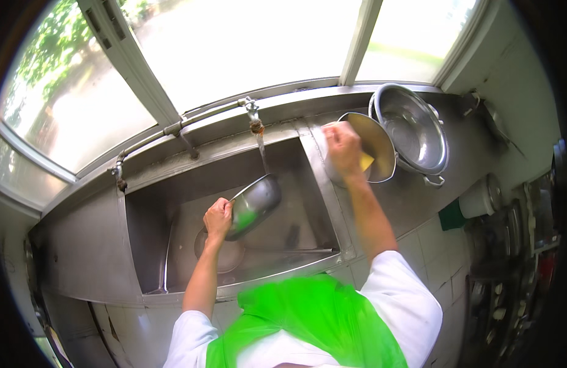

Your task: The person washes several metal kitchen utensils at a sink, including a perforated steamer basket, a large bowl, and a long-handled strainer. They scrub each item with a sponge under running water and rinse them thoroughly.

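**Rounded grey steel vessel [257, 199] tilted beneath a running tap [253, 113]**

The left hand [219, 218] has its grip closed on the left end of the vessel, fingers folded at the rim. The vessel hangs inside the rectangular stainless-steel sink [150, 227], its mouth turned toward the far left and its outside toward the wearer; that slant seems meant to bring its far end to the thin stream of water [262, 150]. Whether the water lands inside or runs behind cannot be told.

The right hand [342, 144] is blurred, its fingers bent over the left part of a round steel bucket with a wire handle [378, 138]. A flat yellow piece [365, 161] shows beside the wrist; whether the right grip holds it, I cannot tell. The bucket stands on the steel counter [412, 193] right of the sink, probably for easy reach, with a wide silver two-handled basin [412, 132] just beyond it.
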